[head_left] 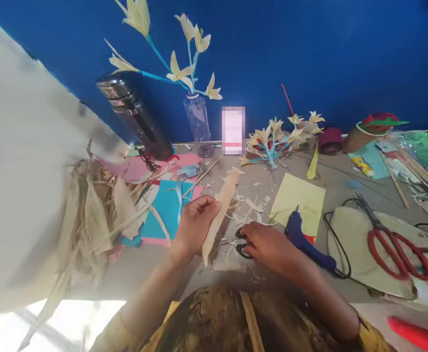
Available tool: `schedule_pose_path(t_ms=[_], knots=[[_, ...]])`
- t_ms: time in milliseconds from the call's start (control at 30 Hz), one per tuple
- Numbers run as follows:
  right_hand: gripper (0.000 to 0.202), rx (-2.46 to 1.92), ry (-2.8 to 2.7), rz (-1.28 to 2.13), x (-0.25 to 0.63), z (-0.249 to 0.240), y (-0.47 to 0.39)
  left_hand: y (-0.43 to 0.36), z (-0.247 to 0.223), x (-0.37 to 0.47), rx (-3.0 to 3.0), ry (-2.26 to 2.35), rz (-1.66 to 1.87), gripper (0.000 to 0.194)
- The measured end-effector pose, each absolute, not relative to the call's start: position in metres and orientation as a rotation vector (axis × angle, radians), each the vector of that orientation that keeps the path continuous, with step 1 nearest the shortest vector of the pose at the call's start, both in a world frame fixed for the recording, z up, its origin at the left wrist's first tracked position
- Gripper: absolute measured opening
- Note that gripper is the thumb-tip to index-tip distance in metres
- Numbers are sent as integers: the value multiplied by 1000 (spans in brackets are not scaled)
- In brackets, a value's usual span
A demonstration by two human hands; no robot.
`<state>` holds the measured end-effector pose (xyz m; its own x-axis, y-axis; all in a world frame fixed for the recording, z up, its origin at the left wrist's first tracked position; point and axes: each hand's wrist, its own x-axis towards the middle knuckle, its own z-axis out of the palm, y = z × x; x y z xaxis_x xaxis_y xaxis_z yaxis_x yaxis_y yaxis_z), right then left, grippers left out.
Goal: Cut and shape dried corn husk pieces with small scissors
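A long pale strip of dried husk [222,210] is pinched between the thumb and fingers of my left hand [196,222]. The strip slants across the table, with a ragged top end and a narrow lower end. To its right, my right hand [263,244] has its fingers on the black handles of a small pair of scissors [244,251]. Their blades point left toward the strip's lower part and look apart from it. Small cut scraps [250,208] lie on the table just beyond both hands.
Dried husks [96,210] hang at the left. A blue glue gun [304,239], yellow paper [309,195] and large red-handled scissors [397,249] lie right. At the back stand a dark flask [140,122], a bottle with husk flowers [198,127] and a phone [233,129].
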<state>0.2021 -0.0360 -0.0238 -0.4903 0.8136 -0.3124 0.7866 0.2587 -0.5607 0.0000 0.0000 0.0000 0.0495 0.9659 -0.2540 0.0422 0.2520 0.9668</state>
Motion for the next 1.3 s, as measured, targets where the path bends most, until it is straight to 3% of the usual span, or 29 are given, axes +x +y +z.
schedule_pose_path(t_ms=[100, 200, 333, 500, 800, 1000, 1300], knots=[[25, -1553, -1987, 1182, 202, -10, -37, 1, 3, 7, 1082, 1318, 936, 26], [36, -1353, -1565, 1520, 195, -5, -36, 0, 7, 16, 1188, 1319, 937, 23], [38, -1160, -1263, 1804, 182, -14, -35, -1, 9, 23, 1311, 1395, 1077, 20], [34, -1227, -1120, 1751, 177, -20, -34, -2, 6, 20, 1219, 1365, 1164, 20], [32, -1299, -1171, 1637, 172, -18, -33, -14, 1, 15, 1228, 1349, 715, 22], [24, -1330, -1152, 1324, 178, -16, -26, -23, 0, 12, 1342, 1273, 466, 20], [34, -1327, -1197, 1575, 168, -19, -34, -2, 11, 25, 1481, 1370, 801, 17]])
